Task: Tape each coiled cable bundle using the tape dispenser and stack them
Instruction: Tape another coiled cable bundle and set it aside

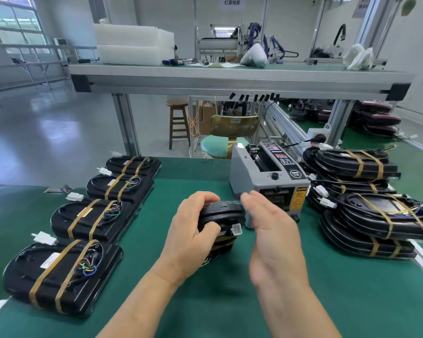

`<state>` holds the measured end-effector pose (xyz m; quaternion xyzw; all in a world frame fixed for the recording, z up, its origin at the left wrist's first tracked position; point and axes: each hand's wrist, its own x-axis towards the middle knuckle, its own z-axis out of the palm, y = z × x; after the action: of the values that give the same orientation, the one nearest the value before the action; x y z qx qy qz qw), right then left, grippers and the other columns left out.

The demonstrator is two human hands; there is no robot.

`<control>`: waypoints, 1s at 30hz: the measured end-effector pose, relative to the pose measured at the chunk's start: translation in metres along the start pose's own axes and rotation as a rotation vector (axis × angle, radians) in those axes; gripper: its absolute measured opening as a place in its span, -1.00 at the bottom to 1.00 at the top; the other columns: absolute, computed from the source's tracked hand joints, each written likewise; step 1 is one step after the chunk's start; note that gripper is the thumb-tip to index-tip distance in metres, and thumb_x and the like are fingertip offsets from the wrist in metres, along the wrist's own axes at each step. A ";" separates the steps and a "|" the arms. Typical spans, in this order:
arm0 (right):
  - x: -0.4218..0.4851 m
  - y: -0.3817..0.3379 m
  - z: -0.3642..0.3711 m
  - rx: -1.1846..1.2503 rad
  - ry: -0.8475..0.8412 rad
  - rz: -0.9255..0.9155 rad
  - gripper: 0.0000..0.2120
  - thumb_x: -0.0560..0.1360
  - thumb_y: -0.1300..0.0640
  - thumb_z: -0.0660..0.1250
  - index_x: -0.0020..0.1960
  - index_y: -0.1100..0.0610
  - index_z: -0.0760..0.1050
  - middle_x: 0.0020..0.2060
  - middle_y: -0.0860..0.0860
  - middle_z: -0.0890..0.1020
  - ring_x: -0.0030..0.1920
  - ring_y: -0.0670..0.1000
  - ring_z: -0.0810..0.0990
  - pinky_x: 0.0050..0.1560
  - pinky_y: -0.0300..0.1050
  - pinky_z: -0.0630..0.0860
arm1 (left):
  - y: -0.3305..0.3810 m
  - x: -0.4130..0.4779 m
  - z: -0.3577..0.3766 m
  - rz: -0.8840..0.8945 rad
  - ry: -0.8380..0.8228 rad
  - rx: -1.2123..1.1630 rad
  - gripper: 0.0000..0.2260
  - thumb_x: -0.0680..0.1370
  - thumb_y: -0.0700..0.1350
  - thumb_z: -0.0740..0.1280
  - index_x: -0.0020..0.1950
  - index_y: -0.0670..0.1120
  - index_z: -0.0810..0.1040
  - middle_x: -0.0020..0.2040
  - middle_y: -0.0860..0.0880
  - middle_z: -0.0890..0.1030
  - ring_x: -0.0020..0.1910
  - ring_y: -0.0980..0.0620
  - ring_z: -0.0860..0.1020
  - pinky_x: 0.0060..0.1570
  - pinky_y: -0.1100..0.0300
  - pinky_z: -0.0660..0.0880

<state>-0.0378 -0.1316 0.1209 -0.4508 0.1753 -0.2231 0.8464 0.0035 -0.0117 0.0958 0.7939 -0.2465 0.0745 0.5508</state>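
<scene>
Gripped black coiled bundle (221, 213) in left hand (193, 230) over open counter (205, 301) between row (93, 220) and stack (366, 211), right hand (274, 230) spread alongside.

Matt green table mat (195, 186), glossy black bundles (95, 219)

Head camera, forward-down, close over table (327, 301)

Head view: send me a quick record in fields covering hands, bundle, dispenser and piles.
left hand: grips cable bundle
right hand: fingers straight, motion-blurred, tips at the bundle's top edge
tape dispenser: directly behind the held bundle
left row: four taped bundles, side by side
right stack: taped bundles piled beside the dispenser
</scene>
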 end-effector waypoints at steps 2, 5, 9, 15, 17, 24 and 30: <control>-0.013 0.001 0.007 0.038 -0.029 0.015 -0.65 0.48 0.27 0.43 -0.38 -0.08 0.70 0.21 -0.03 0.60 -0.16 -0.32 0.63 -0.28 -0.41 0.49 | 0.001 0.000 0.002 0.000 0.023 -0.017 -0.74 0.40 -0.13 0.21 0.06 0.03 0.51 -0.01 0.14 0.58 0.11 0.01 0.50 0.14 0.02 0.45; -0.023 0.005 0.014 0.076 -0.005 0.008 -0.59 0.50 0.27 0.41 -0.39 -0.17 0.69 0.32 0.05 0.54 0.22 -0.10 0.58 -0.02 -0.15 0.56 | 0.002 0.002 0.003 -0.037 0.047 -0.049 -0.78 0.42 -0.09 0.18 0.02 0.04 0.52 -0.03 0.13 0.59 0.09 -0.01 0.51 0.13 -0.05 0.46; -0.025 0.009 0.015 0.073 0.026 0.009 -0.55 0.52 0.29 0.38 -0.39 -0.18 0.69 0.31 0.10 0.55 0.27 0.02 0.56 0.02 -0.09 0.53 | 0.002 0.003 0.003 -0.067 0.050 -0.081 -0.79 0.43 -0.08 0.17 0.00 0.02 0.52 -0.05 0.11 0.59 0.07 -0.03 0.51 0.11 -0.13 0.47; -0.018 0.010 0.013 0.105 0.007 0.036 -0.55 0.53 0.28 0.37 -0.38 -0.17 0.69 0.30 0.06 0.56 0.03 -0.07 0.62 -0.15 -0.23 0.50 | 0.002 0.005 0.003 -0.082 0.056 -0.098 -0.78 0.42 -0.08 0.17 -0.01 0.01 0.54 -0.05 0.08 0.61 0.07 -0.05 0.52 0.12 -0.15 0.46; -0.017 0.012 0.012 0.084 0.001 0.026 -0.55 0.53 0.28 0.37 -0.38 -0.19 0.69 0.29 0.04 0.56 0.04 -0.07 0.62 -0.14 -0.21 0.51 | 0.003 0.005 0.002 -0.082 0.053 -0.101 -0.79 0.42 -0.08 0.17 -0.01 0.01 0.54 -0.05 0.08 0.61 0.07 -0.05 0.52 0.12 -0.15 0.47; -0.014 0.018 0.008 0.003 -0.029 -0.014 -0.69 0.50 0.27 0.41 -0.36 0.02 0.71 0.22 -0.14 0.56 0.03 -0.17 0.61 -0.23 -0.32 0.49 | 0.002 0.006 0.003 -0.076 0.048 -0.113 -0.79 0.42 -0.08 0.18 -0.02 0.02 0.54 -0.05 0.08 0.61 0.05 -0.01 0.53 0.11 -0.09 0.48; -0.012 0.023 0.006 -0.002 -0.021 -0.039 -0.74 0.48 0.27 0.43 -0.33 0.05 0.72 0.21 -0.14 0.57 0.06 -0.19 0.61 -0.26 -0.41 0.48 | 0.004 0.007 0.005 -0.073 0.089 -0.104 -0.82 0.48 0.07 0.21 -0.07 0.04 0.54 -0.10 0.10 0.62 0.01 0.00 0.55 0.09 -0.06 0.49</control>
<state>-0.0401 -0.1095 0.1060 -0.4571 0.1577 -0.2347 0.8433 0.0066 -0.0195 0.0994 0.7687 -0.1964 0.0766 0.6039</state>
